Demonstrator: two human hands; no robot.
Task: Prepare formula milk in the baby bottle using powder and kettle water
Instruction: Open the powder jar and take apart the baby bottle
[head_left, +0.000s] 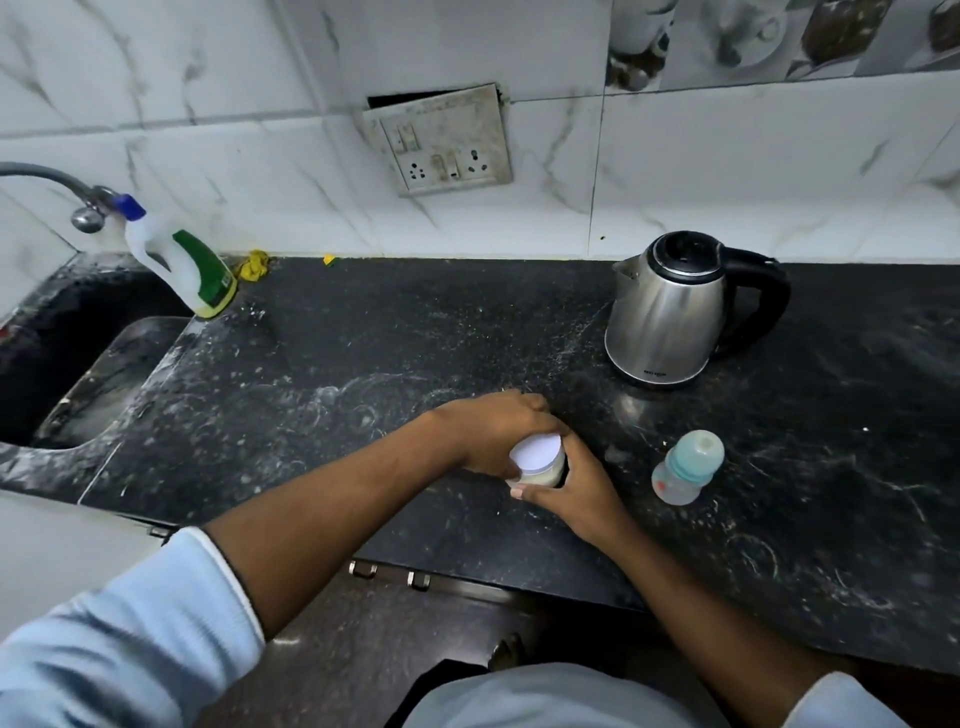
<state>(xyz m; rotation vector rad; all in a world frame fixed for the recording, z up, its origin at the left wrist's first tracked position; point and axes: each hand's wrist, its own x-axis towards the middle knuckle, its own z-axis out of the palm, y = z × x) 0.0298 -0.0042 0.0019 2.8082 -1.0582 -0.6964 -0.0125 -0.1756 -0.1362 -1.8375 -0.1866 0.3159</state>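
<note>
Here, left hand, right hand round jar

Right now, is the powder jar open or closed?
Closed: the white lid sits flat on top of the powder jar.

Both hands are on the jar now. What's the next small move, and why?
Probably twist the lid off. The left hand grips the powder jar at its white lid, the right hand holds the jar's body on the counter, and the lid looks fully seated. The baby bottle to the right stands capped, so opening the powder seems to come first.
</note>
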